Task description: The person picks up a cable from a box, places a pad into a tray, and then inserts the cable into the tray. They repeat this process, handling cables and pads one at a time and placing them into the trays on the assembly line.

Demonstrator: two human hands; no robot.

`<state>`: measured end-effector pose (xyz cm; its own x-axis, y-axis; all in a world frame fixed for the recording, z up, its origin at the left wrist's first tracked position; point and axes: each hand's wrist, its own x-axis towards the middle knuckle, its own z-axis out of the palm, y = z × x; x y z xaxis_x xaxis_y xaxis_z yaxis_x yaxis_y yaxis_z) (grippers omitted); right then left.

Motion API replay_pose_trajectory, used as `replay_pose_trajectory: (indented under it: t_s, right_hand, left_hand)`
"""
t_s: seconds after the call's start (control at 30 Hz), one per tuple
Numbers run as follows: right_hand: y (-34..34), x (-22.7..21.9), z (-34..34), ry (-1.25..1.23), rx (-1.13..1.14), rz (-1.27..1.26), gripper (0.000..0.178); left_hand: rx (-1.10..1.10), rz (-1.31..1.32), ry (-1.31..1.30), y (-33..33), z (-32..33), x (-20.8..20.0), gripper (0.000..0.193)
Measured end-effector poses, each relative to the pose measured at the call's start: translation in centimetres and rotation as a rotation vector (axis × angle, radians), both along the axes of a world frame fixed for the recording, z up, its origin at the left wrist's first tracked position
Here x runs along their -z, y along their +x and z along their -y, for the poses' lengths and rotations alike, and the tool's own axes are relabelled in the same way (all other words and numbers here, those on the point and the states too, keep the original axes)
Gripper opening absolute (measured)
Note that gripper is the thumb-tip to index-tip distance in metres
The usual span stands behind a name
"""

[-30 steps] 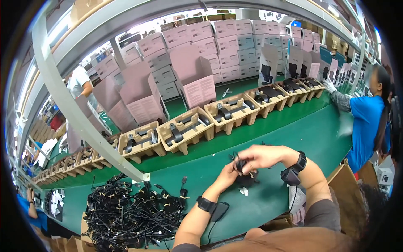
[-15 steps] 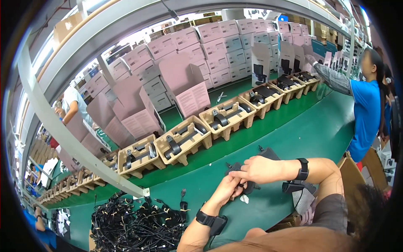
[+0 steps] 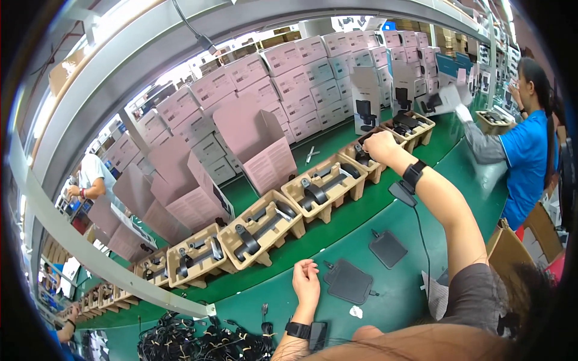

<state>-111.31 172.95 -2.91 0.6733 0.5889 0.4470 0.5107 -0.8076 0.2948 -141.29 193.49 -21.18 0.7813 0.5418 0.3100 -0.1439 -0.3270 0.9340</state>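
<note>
Reaching out over the green conveyor belt (image 3: 361, 210), the right hand (image 3: 379, 144) closes down into a cardboard tray (image 3: 361, 157), though what it grips is hidden. Loosely curled and holding nothing, the left hand (image 3: 306, 280) rests beside a flat black pad (image 3: 349, 281).

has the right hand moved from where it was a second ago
Yes. The right hand has left the spot near the left hand over the green belt and reached away from the person, to a pulp tray on the far row.
</note>
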Motion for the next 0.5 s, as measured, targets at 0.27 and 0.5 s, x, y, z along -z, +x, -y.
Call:
replay_pose_trajectory:
  t_s: [0.27,0.5]
  right_hand:
    - [5.3,1.4,-4.8,0.151,0.161,-0.26,0.022]
    - [6.2,8.1,-7.1,0.818,0.212,-0.307,0.031]
  left_hand:
    - [0.024,-0.015,-0.051,-0.5,-0.5,-0.3,0.008]
    - [0.026,0.016,-0.032,-1.0,-1.1,-0.5,0.01]
